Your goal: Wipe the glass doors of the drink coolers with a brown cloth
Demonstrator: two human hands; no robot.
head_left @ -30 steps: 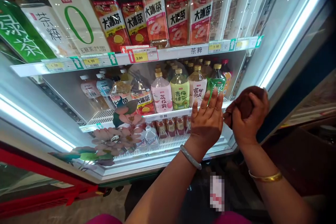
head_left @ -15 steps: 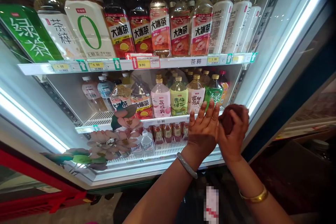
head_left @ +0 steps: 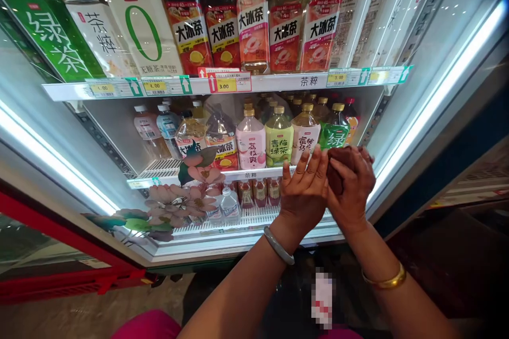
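Note:
My left hand (head_left: 304, 188), with a grey bangle at the wrist, is held up before the lit drinks fridge with its fingers stretched out. Beside it, my right hand (head_left: 352, 188) wears a gold bangle and has its fingers curled round a dark brown cloth (head_left: 337, 177), bunched up. The sides of both hands meet. Behind them stand a green-labelled tea bottle (head_left: 334, 130) and a pale pink-labelled bottle (head_left: 305, 137), partly covered by my fingers. What lies under my left palm is hidden.
An upper shelf edge (head_left: 270, 83) carries price tags below a row of large bottles. Flower decorations (head_left: 178, 201) overlap the fridge's lower left. Bright light strips (head_left: 441, 100) run along both sides. A red frame (head_left: 79, 246) stands at the left.
The view has shifted, so the shelves sit higher and further right. My right hand has turned and drawn the brown cloth closer to my left hand, which stays stretched out.

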